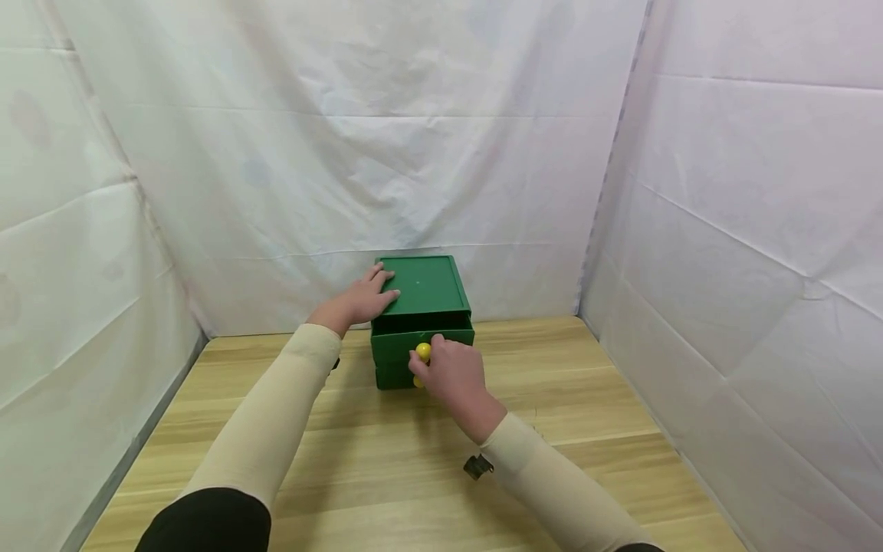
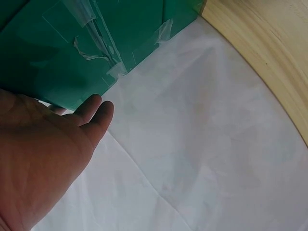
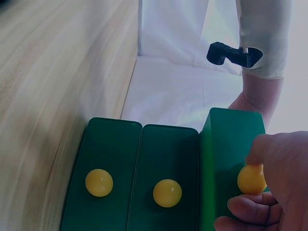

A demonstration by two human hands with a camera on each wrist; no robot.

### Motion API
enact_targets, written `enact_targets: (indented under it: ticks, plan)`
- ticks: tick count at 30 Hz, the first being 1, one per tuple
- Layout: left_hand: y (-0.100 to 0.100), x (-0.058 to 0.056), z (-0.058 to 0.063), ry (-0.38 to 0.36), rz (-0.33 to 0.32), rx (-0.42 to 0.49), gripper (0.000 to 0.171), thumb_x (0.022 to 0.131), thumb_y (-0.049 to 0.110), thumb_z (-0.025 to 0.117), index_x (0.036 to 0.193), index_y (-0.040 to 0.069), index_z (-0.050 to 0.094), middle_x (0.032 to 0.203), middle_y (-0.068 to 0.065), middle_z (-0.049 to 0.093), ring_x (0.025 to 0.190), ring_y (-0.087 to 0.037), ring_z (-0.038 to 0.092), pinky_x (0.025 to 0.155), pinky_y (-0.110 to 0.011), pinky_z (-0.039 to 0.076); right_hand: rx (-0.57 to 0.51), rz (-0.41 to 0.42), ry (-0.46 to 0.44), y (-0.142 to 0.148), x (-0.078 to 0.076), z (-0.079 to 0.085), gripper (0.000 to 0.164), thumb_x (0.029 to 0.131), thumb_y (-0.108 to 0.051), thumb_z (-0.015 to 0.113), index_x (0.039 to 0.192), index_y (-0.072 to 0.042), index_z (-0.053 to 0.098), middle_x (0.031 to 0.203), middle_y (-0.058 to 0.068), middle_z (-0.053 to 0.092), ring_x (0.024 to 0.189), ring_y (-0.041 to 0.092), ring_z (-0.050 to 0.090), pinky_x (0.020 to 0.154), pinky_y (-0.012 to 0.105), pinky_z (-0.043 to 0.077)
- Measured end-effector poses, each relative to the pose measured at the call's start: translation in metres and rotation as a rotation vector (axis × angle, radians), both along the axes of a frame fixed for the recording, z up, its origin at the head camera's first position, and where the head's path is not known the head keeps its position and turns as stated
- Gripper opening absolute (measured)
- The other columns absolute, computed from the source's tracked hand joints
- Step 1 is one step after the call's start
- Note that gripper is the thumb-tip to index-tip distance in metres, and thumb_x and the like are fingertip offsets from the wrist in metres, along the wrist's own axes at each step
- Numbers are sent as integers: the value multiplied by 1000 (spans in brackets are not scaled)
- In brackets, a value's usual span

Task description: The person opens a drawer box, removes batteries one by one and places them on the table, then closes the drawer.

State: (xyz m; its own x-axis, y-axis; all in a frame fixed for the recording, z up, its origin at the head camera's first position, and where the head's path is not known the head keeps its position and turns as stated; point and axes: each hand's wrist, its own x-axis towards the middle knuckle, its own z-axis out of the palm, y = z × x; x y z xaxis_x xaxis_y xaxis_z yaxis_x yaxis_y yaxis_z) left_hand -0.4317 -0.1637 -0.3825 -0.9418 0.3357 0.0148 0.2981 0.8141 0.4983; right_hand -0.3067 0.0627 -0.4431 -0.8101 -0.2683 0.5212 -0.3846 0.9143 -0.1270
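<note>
A green cabinet with three stacked drawers stands at the back of the table. Its top drawer is pulled partway out, leaving a dark gap under the cabinet's top. The thumb and fingers of my right hand pinch the round yellow knob on that drawer. Two lower drawers, each with a yellow knob, are pushed in, as the right wrist view shows. With fingers spread, my left hand rests on the left edge of the cabinet's top. In the left wrist view, clear tape clings to the cabinet's green surface.
The cabinet stands on a wood-grain table. White sheeting hangs behind it as a back curtain and along both sides. A small black clip-like device sits at the right wrist, below the pale sleeve.
</note>
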Motion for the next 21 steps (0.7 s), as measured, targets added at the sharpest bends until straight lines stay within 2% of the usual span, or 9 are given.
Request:
enact_targets:
  ticks: [7, 21]
  plan:
    - [-2, -2, -2, -4, 6, 0, 71, 119, 46, 42, 177, 10, 24, 186, -15, -2, 168, -46, 10, 131, -66, 19, 12, 13, -7, 0, 5, 0, 50, 104, -50, 74, 75, -13, 58, 53, -4, 41, 42, 12, 40, 43, 25, 36]
    - [0, 0, 1, -11, -1, 13, 71, 119, 45, 42, 177, 9, 23, 186, -14, -3, 169, -45, 10, 131, -65, 19, 45, 1, 15, 4, 14, -1, 53, 103, -52, 75, 72, -14, 55, 52, -4, 39, 42, 12, 38, 42, 24, 34]
